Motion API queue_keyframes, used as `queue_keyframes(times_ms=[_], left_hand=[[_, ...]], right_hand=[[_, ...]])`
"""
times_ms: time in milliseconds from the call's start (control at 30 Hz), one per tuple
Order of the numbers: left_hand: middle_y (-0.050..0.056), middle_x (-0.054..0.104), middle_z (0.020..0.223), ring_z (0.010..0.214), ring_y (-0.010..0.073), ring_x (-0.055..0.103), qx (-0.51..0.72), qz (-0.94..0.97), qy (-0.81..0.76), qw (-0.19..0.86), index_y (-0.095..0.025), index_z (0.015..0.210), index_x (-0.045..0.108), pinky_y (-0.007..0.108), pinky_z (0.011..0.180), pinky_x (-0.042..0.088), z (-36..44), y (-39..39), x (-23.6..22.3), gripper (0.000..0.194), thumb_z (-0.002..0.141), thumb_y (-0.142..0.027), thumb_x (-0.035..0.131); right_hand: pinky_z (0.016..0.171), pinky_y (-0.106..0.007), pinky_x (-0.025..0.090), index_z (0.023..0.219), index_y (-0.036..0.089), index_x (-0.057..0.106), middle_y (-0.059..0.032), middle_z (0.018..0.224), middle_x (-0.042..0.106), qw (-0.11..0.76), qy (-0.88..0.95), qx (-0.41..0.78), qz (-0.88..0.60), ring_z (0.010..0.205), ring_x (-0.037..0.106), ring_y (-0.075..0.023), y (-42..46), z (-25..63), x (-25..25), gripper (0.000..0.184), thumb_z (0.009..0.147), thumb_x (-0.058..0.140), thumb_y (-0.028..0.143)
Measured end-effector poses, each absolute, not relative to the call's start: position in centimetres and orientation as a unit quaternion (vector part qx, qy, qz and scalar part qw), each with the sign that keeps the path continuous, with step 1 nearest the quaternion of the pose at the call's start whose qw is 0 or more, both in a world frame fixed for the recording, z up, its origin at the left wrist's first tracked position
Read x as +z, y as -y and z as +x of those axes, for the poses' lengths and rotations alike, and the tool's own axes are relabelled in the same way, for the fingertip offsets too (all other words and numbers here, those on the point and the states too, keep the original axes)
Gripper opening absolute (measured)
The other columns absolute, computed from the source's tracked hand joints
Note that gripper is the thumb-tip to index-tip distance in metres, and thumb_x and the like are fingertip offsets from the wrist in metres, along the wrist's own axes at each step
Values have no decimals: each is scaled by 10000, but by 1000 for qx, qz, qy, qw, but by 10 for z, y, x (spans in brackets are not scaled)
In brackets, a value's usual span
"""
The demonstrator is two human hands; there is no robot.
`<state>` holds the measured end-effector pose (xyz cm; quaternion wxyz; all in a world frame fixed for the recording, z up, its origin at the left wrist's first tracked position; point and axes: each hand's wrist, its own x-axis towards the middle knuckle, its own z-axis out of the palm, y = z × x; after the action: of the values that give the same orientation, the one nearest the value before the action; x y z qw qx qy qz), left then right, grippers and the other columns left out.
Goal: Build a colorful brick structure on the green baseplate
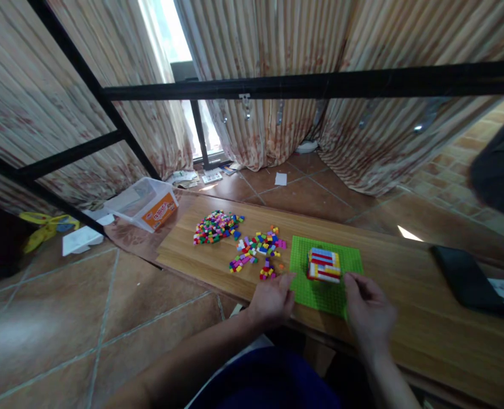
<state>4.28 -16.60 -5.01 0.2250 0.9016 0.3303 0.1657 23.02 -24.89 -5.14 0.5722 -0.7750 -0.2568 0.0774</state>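
A green studded baseplate lies on the wooden bench, with a block of stacked toy bricks in red, white, yellow and light blue on it. The stack looks slightly blurred. At the plate's left edge is my left hand, its fingers closed there. My right hand is at the opposite edge, fingers curled and thumb and fingertips close together over the rim. Loose coloured bricks are spread left of the plate, and a small cluster sits just beyond my left hand.
Farther left on the bench is a large pile of mixed bricks. A clear plastic box with an orange label stands past the bench's left end. A dark phone-like slab lies at the right. A black metal bar crosses before the curtains.
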Motion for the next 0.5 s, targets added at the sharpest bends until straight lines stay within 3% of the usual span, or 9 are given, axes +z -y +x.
queue_keyframes(times_ms=[133, 233, 500], left_hand=[[63, 725, 939, 829, 174, 693, 215, 860, -408, 221, -179, 1214, 571, 288, 786, 573, 9, 147, -62, 304, 933, -223, 465], [62, 711, 1029, 913, 175, 681, 233, 848, -426, 211, -192, 1203, 572, 290, 838, 564, -4, 136, -65, 296, 919, -206, 489], [96, 673, 1129, 1067, 216, 638, 232, 868, -398, 186, -193, 1232, 545, 351, 920, 557, -2, 128, -64, 339, 899, -251, 526]], right_hand=[[820, -344, 511, 934, 201, 725, -81, 976, 742, 512, 419, 129, -739, 884, 682, -213, 245, 188, -43, 331, 856, 606, 500], [779, -329, 499, 987, 205, 705, -70, 947, 719, 433, 508, 161, -727, 815, 662, -188, 234, 158, -47, 302, 918, 524, 436], [696, -314, 447, 1005, 211, 654, -93, 943, 670, 256, 587, 47, -767, 822, 627, -213, 200, 131, -63, 202, 933, 500, 322]])
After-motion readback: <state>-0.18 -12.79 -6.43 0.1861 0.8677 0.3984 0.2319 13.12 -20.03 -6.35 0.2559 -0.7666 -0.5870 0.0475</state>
